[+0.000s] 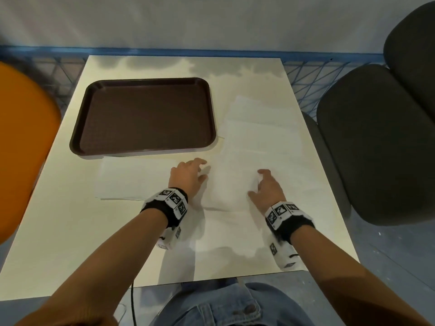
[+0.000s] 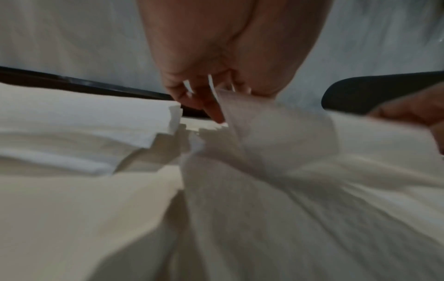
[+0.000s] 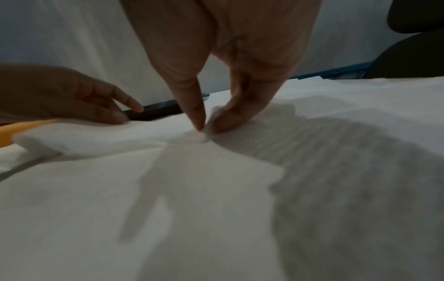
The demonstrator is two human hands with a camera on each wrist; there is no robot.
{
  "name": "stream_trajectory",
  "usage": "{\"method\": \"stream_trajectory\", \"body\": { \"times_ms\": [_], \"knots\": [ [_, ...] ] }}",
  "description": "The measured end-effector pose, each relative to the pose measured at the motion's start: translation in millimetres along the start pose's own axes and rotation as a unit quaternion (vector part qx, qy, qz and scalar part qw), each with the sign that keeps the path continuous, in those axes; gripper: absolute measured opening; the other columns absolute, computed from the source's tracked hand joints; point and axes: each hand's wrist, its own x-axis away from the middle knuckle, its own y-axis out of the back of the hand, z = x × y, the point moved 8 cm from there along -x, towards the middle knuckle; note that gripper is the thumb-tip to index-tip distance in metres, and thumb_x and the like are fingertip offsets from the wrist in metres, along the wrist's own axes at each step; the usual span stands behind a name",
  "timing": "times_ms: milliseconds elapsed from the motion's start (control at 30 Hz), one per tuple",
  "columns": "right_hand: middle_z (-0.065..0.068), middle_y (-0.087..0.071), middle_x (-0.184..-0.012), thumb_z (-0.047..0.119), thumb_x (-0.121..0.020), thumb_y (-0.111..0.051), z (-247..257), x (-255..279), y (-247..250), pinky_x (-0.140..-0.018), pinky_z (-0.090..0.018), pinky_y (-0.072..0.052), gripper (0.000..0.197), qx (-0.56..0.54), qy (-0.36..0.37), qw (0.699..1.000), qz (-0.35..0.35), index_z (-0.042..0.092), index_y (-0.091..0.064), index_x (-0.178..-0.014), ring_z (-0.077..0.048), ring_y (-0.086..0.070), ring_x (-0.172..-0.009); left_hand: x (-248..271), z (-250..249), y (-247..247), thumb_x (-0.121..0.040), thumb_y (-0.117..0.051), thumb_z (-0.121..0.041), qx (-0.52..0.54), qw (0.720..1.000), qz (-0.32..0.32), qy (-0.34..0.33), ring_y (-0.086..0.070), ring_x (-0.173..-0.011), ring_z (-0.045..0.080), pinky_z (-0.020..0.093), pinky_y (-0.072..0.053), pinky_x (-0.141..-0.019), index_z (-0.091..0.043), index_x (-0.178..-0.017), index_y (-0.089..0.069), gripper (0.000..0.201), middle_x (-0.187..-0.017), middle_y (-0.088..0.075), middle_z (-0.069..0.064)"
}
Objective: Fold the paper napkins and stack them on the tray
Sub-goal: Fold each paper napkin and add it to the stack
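A dark brown tray (image 1: 143,116) lies empty on the far left of the cream table (image 1: 66,231). A loose pile of white napkins (image 1: 261,128) lies to its right, and a flat stack of napkins (image 1: 127,180) sits just in front of it. One napkin (image 1: 230,187) lies between my hands. My left hand (image 1: 191,175) holds its left edge, which rises between the fingers (image 2: 211,102) in the left wrist view. My right hand (image 1: 263,182) pinches a raised bit of the napkin (image 3: 240,152) between thumb and forefinger (image 3: 206,127).
An orange chair (image 1: 21,149) stands at the table's left side and a dark upholstered chair (image 1: 376,142) at its right. A blue mesh rail (image 1: 306,78) and a pale wall run behind the table. My jeans (image 1: 223,307) show below the near edge.
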Motion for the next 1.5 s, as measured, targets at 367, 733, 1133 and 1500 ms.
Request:
{"method": "stream_trajectory", "body": {
  "times_ms": [367, 733, 1133, 1500],
  "knots": [
    [-0.001, 0.002, -0.159, 0.029, -0.102, -0.026, 68.5, 7.0, -55.8, -0.119, -0.037, -0.008, 0.055, 0.300, 0.231, 0.917, 0.129, 0.014, -0.004, -0.150, -0.019, -0.002, -0.146, 34.0, -14.1, -43.6, -0.099, -0.006, -0.051, -0.227, 0.945, 0.223, -0.076, -0.003, -0.147, 0.016, 0.057, 0.008, -0.114, -0.013, -0.152, -0.002, 0.065, -0.160, 0.001, 0.002],
    [-0.002, -0.046, -0.118, 0.041, -0.080, -0.065, 90.8, -31.7, -26.4, -0.095, -0.037, -0.031, 0.030, 0.297, 0.183, 0.933, 0.084, 0.025, -0.060, -0.104, -0.024, -0.037, -0.117, 3.2, -7.8, -3.1, -0.085, -0.055, -0.054, -0.203, 0.973, 0.105, -0.031, -0.035, -0.121, 0.024, 0.043, -0.028, -0.096, -0.029, -0.126, -0.049, 0.049, -0.131, -0.045, -0.001],
    [0.001, -0.063, -0.091, 0.025, -0.087, -0.063, 119.8, -38.6, 20.3, -0.073, -0.025, -0.042, 0.010, -0.208, 0.156, 0.964, 0.057, 0.026, -0.054, -0.091, -0.013, -0.057, -0.082, 14.0, 68.9, 77.3, -0.087, -0.067, -0.021, 0.502, 0.841, -0.100, 0.173, -0.063, -0.070, 0.013, 0.033, -0.051, -0.072, -0.015, -0.077, -0.066, 0.012, -0.078, -0.069, 0.001],
    [0.004, -0.037, -0.134, 0.013, -0.081, -0.067, 110.1, -14.8, -58.4, -0.098, -0.033, -0.036, 0.038, 0.250, 0.298, 0.908, 0.158, 0.030, -0.058, -0.114, -0.020, -0.035, -0.123, 39.2, 201.6, 78.3, -0.092, -0.057, -0.036, 0.221, 0.919, -0.129, 0.302, -0.059, -0.095, 0.033, 0.036, -0.043, -0.083, -0.006, -0.106, -0.067, 0.035, -0.098, -0.066, 0.014]
  ]
}}
